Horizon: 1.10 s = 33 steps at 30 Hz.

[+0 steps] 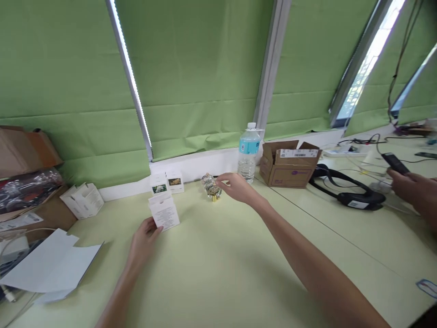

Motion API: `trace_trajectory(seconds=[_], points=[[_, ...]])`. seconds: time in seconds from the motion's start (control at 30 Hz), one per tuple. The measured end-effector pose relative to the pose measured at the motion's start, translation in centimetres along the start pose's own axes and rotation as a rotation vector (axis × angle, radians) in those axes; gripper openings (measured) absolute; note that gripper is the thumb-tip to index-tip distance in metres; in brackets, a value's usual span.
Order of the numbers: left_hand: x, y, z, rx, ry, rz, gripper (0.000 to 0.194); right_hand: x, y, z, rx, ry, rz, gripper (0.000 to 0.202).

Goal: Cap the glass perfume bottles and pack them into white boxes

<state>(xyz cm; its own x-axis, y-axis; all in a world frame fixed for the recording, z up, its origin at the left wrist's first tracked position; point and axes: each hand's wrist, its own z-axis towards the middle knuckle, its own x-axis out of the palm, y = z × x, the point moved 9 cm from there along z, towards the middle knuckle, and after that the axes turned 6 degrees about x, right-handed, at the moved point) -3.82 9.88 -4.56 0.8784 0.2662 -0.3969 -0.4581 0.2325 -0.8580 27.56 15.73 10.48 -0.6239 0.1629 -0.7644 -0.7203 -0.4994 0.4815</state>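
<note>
My left hand [142, 241] grips a small white cardboard box [164, 212] with printed text on its side, tilted on the table. Just behind it stand two more white boxes, one with a white-flower picture [159, 186] and the other with a yellowish picture [175, 182]. A cluster of small shiny, glass-like items [210, 186] with a gold-coloured part lies near the wall. Over its right side, my right hand [235, 186] has thumb and fingers pinched together. Whatever may be between those fingertips is too small to tell.
A water bottle [248, 152] and an open brown carton [290, 166] stand at the back. Right of them lies a black headset [358, 196]; another person's hand [411, 187] holds a dark device. At left are flattened white boxes [83, 202], white paper [51, 269] and stacked cartons [27, 152].
</note>
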Motion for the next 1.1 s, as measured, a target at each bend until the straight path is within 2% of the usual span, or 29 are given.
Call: trace_trajectory(seconds=[0.13,0.33,0.47,0.63,0.83,0.97,1.1], points=[[-0.3,0.5,-0.1,-0.010,-0.014,0.125,0.044,1.7,-4.6,0.7,0.165,-0.002,0.040,0.021],[-0.2,0.7,0.2,0.004,-0.024,0.177,0.046,5.5,-9.6,1.4,0.277,-0.007,0.107,0.049],[-0.1,0.9,0.4,0.017,-0.023,0.211,0.049,7.7,-11.8,1.7,0.311,0.023,0.175,0.056],[0.0,0.9,0.2,-0.017,-0.034,0.209,0.054,9.2,-12.4,2.0,0.292,0.078,0.254,0.050],[-0.7,-0.3,-0.3,-0.029,-0.144,0.192,0.060,9.0,-12.3,2.1,0.255,0.085,0.281,0.035],[-1.6,-2.7,-1.0,0.044,-0.238,0.255,0.050,8.9,-12.4,2.0,0.241,0.112,0.288,0.027],[-2.6,-6.3,-2.6,0.161,-0.396,0.366,0.034,8.7,-12.5,1.5,0.243,0.159,0.305,0.028]])
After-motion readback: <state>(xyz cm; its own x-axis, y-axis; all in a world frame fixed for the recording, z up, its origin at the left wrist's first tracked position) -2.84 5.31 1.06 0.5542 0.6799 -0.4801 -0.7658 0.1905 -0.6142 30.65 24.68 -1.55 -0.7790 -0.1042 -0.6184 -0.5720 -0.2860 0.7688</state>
